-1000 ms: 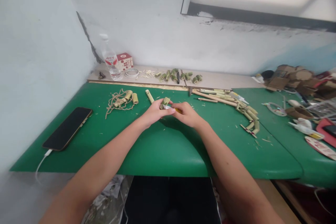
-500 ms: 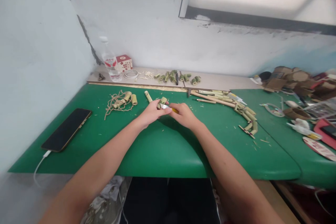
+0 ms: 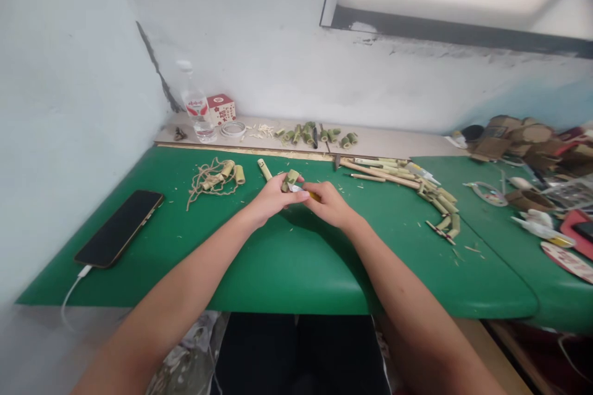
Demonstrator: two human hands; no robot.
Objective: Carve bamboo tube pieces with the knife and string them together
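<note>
Left grip (image 3: 273, 197) pinching bamboo piece (image 3: 290, 180); right grip (image 3: 327, 200) closed around yellow-handled knife (image 3: 313, 195), blade at the bamboo. Twine (image 3: 198, 184) left of both.

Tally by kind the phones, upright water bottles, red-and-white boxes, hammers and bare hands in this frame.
Phone: 1
Water bottle: 1
Red-and-white box: 1
Hammer: 1
Bare hands, left hand and right hand: 2
Total: 6

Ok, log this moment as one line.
left hand: holds bamboo piece | right hand: holds yellow knife, blade at bamboo piece | smartphone: on green tabletop, cable attached
</note>
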